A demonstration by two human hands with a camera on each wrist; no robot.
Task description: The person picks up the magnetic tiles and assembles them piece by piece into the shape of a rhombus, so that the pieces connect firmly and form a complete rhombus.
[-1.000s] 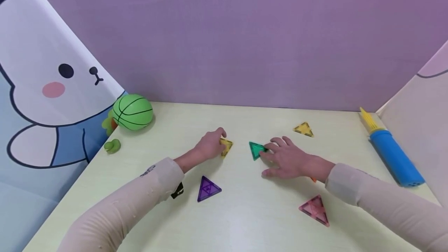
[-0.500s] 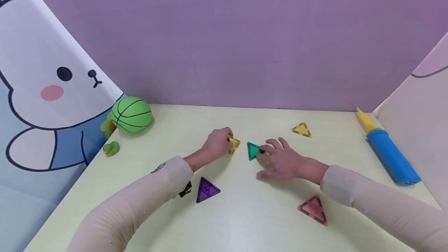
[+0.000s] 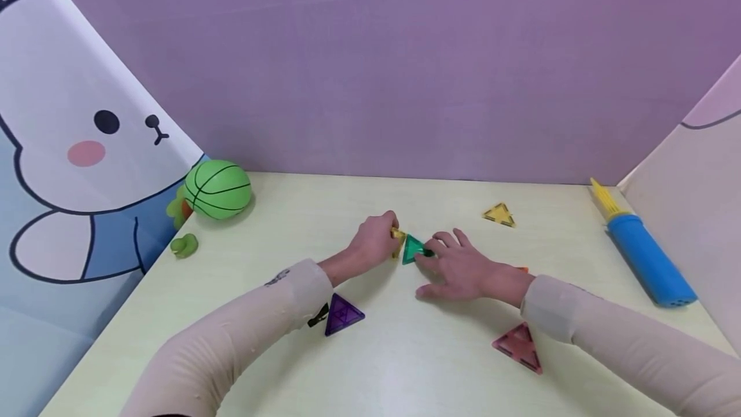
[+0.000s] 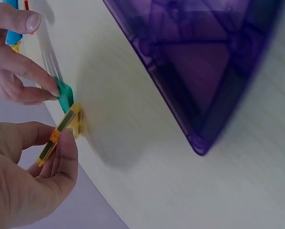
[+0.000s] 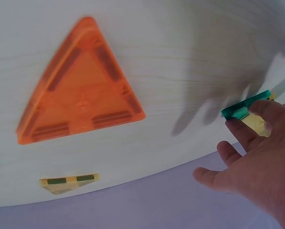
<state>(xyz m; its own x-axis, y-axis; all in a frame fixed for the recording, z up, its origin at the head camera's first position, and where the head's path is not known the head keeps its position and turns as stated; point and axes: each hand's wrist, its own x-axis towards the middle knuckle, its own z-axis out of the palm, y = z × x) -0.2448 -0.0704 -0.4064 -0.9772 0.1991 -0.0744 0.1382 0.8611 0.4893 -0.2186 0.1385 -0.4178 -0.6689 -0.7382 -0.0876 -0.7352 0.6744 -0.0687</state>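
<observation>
My left hand pinches a yellow triangular magnetic tile between thumb and fingers, tilted on edge in the left wrist view. Right up against it is a green triangular magnetic tile, its left edge meeting the yellow one. My right hand reaches in from the other side with spread fingers, two fingertips on the green tile and the thumb apart from it. Nearest my left forearm lies a purple triangular tile. An orange triangular tile is mostly hidden under my right wrist in the head view.
A pink triangular tile lies near my right sleeve, and a second yellow tile farther back. On the left stand a green ball and a small green toy. A blue cylinder with a yellow end lies along the right edge.
My left hand has carried the yellow tile rightward and tilted it up against the green tile. My right hand has shifted slightly left, and the green tile with it.
</observation>
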